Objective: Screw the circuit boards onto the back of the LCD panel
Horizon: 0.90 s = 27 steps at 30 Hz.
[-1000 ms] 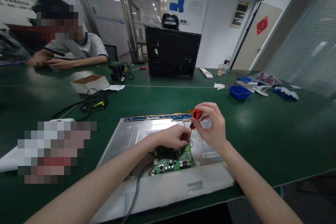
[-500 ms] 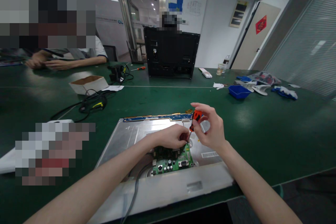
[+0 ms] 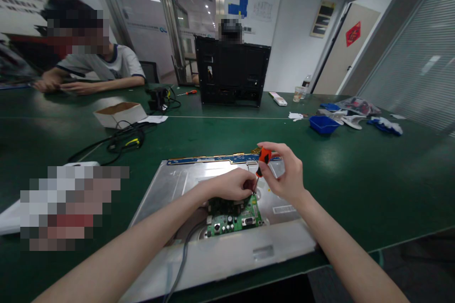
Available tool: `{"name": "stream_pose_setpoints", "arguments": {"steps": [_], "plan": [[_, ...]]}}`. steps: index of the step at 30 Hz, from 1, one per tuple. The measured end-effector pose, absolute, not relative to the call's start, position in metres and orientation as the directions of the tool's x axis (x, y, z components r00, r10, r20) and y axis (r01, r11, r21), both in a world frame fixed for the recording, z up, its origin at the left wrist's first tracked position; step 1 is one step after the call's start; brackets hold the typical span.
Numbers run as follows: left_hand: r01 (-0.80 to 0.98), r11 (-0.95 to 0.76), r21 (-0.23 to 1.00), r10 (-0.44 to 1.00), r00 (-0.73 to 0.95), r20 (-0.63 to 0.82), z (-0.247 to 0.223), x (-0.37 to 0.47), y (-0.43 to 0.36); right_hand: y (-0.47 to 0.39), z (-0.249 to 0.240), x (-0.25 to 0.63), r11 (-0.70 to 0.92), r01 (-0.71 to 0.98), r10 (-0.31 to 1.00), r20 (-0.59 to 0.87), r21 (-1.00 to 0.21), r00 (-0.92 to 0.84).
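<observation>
My right hand pinches the handle of a red and black screwdriver, whose shaft slants down to the top right corner of a green circuit board. Beside the tip is my left hand, its fingers curled together over the board; what they hold, if anything, is hidden. The board lies on a silver metal panel with a blue strip along its far edge. A grey cable runs from the board toward the near edge.
A black monitor back stands across the green table. At left lie an open box and black cables. A blue tray and gloves are at right. Another person sits at far left.
The fingers of my right hand have shifted slightly on the screwdriver, and its handle has turned a little. My left hand and the board look unmoved.
</observation>
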<state>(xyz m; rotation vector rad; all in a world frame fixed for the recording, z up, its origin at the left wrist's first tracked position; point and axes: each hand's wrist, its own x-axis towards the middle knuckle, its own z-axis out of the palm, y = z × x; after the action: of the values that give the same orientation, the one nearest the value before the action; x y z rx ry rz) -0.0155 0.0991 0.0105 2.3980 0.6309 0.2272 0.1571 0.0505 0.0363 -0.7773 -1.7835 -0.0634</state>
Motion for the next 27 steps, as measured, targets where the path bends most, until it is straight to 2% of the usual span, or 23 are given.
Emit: {"name": "stream_pose_setpoints", "arguments": {"steps": [5,15,23,27], "plan": [[0.388,-0.675,0.627,0.493,0.87,-0.007,0.0113,-0.0155,0.0993,0.0534,0.0309,0.1567,0.762,0.499,0.514,0.855,-0.413,-0.077],[0.359,-0.681,0.638,0.484,0.875,0.024,0.0089,-0.0154,0.0994,0.0498,0.0386,0.1582,0.816,0.478,0.459,0.868,-0.326,-0.192],[0.38,-0.717,0.584,0.477,0.879,0.014,0.0147,-0.0146,0.0966,0.0527,0.0312,0.1579,0.773,0.502,0.495,0.864,-0.389,-0.094],[0.382,-0.738,0.557,0.475,0.88,0.025,0.0168,-0.0141,0.0954,0.0501,0.0328,0.1559,0.776,0.479,0.52,0.845,-0.41,-0.12]]}}
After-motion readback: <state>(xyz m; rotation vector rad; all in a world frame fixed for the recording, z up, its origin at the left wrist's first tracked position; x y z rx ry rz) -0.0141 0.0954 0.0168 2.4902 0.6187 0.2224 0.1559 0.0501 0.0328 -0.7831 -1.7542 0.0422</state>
